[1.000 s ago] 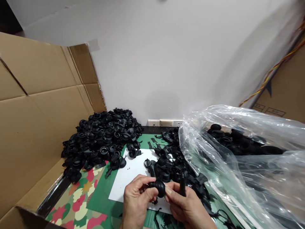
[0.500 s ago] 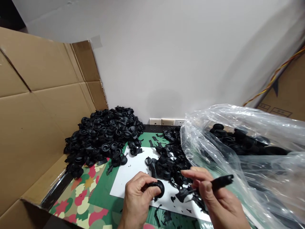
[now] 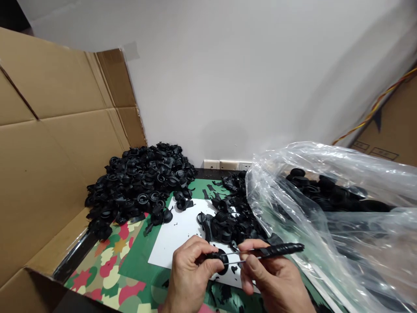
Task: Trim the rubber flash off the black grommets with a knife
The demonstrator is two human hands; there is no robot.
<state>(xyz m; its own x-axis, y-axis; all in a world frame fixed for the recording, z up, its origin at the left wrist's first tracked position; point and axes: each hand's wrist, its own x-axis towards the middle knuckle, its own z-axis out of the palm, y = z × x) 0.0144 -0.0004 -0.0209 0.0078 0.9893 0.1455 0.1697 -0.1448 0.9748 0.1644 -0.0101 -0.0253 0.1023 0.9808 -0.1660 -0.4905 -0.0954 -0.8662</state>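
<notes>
My left hand (image 3: 189, 271) pinches a round black rubber part (image 3: 220, 260) over a white sheet (image 3: 182, 234). My right hand (image 3: 272, 278) grips a slim tool with a black handle (image 3: 282, 249); its thin metal tips point left and touch the rubber part. Both hands are closed around what they hold. Black trimmings lie on the sheet just below the part.
A big heap of black rubber parts (image 3: 140, 187) lies at the left against a cardboard wall (image 3: 48, 143). A smaller pile of parts and scraps (image 3: 231, 217) sits behind my hands. A clear plastic bag (image 3: 329, 217) with more parts fills the right. A floral green mat (image 3: 107, 269) covers the table.
My right hand swung the tool back from the right, where it was lifted clear, and its tips now meet the rubber part in my left hand. The left hand barely moved.
</notes>
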